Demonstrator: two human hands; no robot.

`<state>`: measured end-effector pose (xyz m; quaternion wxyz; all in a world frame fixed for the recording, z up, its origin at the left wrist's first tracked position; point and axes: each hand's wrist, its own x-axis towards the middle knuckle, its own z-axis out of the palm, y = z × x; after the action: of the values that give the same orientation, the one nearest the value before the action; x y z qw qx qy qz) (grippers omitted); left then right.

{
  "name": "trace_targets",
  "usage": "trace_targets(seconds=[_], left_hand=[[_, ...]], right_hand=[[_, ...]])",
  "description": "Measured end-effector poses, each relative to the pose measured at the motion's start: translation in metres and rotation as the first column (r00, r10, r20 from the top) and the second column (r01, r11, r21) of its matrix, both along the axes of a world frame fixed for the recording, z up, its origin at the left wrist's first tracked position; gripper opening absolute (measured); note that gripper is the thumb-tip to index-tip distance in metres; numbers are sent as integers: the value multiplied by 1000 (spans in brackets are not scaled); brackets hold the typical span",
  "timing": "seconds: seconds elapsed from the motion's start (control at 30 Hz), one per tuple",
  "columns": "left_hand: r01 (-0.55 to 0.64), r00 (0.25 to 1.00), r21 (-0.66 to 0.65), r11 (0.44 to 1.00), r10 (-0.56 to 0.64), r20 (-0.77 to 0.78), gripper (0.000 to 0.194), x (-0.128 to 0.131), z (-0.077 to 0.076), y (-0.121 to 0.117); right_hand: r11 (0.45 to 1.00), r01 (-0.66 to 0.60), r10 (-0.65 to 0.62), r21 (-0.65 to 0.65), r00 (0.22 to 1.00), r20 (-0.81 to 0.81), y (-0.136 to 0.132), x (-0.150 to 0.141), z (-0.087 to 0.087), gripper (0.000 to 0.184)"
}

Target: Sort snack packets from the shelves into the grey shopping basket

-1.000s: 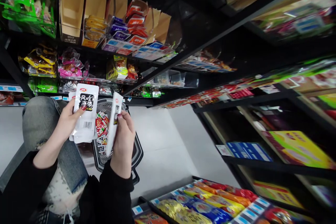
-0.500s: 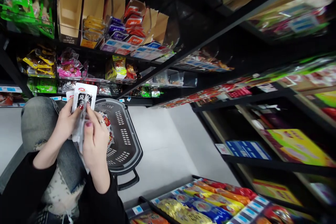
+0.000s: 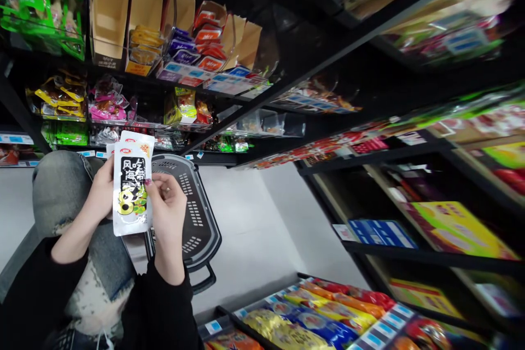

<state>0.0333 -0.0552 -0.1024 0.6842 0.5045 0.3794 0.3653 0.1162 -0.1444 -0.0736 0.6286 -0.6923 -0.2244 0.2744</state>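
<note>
Between my hands is a white snack packet (image 3: 133, 188), face up, with a black panel of white lettering and a yellow-green picture. At least one more white packet (image 3: 110, 149) shows behind its upper left edge. My left hand (image 3: 100, 186) grips the packets along their left side, its fingertips hidden behind them. On the right edge of the front packet, my right hand (image 3: 168, 202) closes with its thumb on the face and its fingers curled behind. Below and to the right of them stands a black shopping basket (image 3: 208, 205) on the floor, partly covered by my right hand.
Black shelves ahead hold cardboard boxes (image 3: 107, 11) of snack packets and green bags (image 3: 28, 5). A bin of colourful snack bags (image 3: 311, 322) stands at the lower right. More shelving with a yellow box (image 3: 459, 227) lines the right. My bent knee (image 3: 61, 186) is at left.
The front packet has turned flat, so its printed face now shows whole. My right hand has shifted right, from across the packet to its edge. The left hand stays nearly in place.
</note>
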Motion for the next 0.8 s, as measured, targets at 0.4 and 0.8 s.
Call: trace_targets(seconds=[0.4,0.8], left_hand=[[14,999,-23,1000,-13,37,29,4,2,2],[27,999,-10,1000,-27,28,26,6,1,1]], right_hand=[[947,303,-298,-107,952,66,-55,91,-81,31],[903,251,-218,-349,967,133,-95,97,-151,32]])
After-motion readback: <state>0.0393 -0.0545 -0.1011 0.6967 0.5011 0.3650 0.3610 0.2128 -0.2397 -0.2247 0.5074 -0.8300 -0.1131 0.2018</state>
